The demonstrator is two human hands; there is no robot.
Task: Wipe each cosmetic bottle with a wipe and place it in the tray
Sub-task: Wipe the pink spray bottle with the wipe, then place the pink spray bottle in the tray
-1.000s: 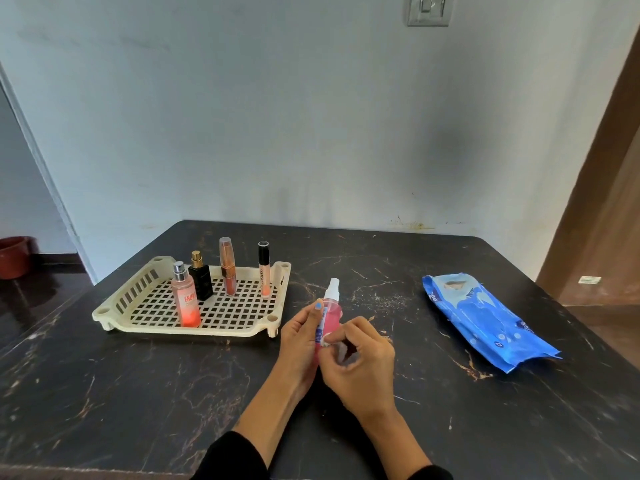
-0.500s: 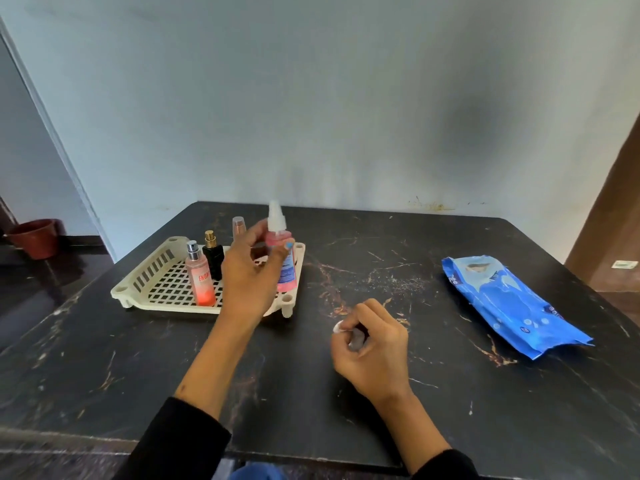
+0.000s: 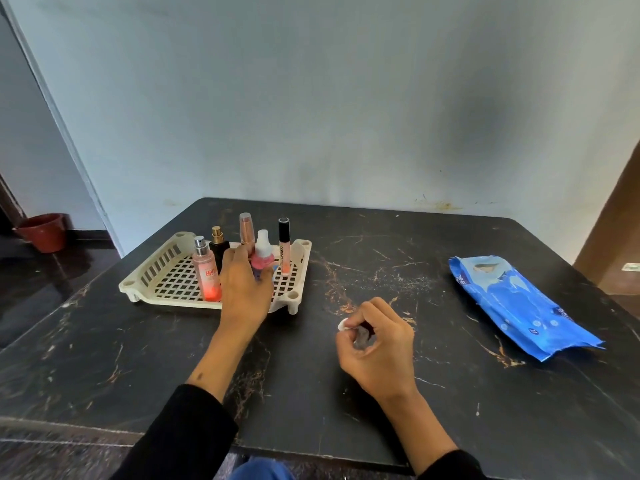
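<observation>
A cream lattice tray (image 3: 156, 271) is sitting on the left part of a black marbled table (image 3: 381, 258), and it is holding five cosmetic items. At its near left a pink perfume bottle (image 3: 206, 271) with a silver cap is standing upright. Just behind that a small black bottle (image 3: 219, 245) with a gold cap is standing, and further right along the far side a rose-gold tube (image 3: 246, 230) is rising above the hand. At the far right corner a slim lip-gloss tube (image 3: 284, 245) with a black cap is standing upright.

The left hand (image 3: 244, 289) is reaching over the near rim of the tray, its fingers curling round a pink spray bottle (image 3: 262, 256) with a white nozzle. That bottle is upright inside the tray, between the rose-gold tube and the lip-gloss tube; whether its base is touching the lattice cannot be told, since the hand is covering it.

The right hand (image 3: 375, 344) is resting above the bare table to the right of the tray, its fingers curling in and pinching a small crumpled white wipe (image 3: 343, 324), most of it hidden in the fist.

A blue wipe packet (image 3: 519, 306) is lying flat on the right side of the table, well apart from the tray. A reddish-brown pot (image 3: 43, 232) is sitting on the floor at far left.
</observation>
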